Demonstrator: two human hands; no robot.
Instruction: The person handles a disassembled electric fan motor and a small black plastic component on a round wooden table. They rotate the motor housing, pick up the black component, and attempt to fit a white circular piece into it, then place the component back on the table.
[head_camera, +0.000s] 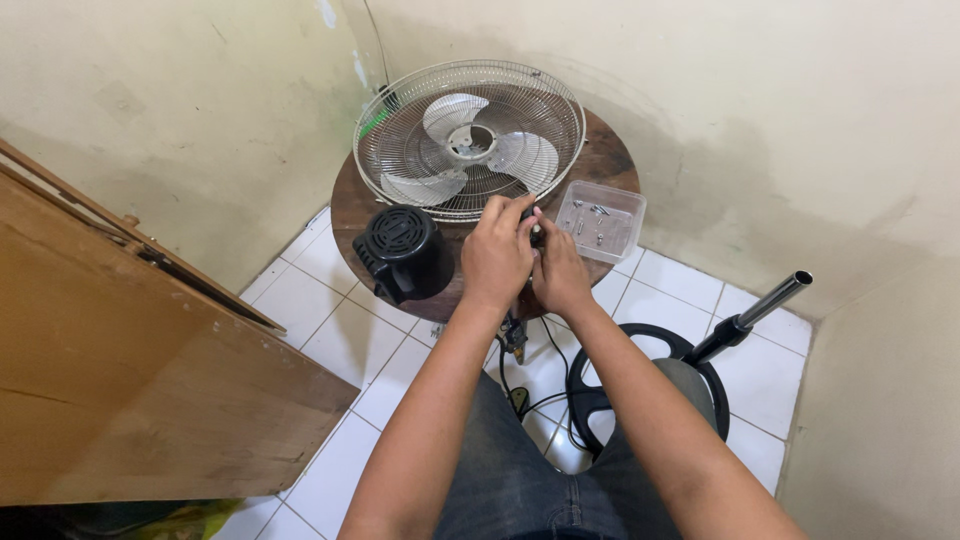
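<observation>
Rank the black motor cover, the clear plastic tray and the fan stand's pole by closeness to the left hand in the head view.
From the left hand:
1. Black motor cover, just to its left on the round table.
2. Clear plastic tray, to its right past the other hand.
3. Fan stand's pole, far right, over the floor.

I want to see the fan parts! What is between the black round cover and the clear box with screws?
In the head view, the person's two hands, left hand and right hand, lie between the black motor cover and the clear tray, gripping a small dark part.
</observation>
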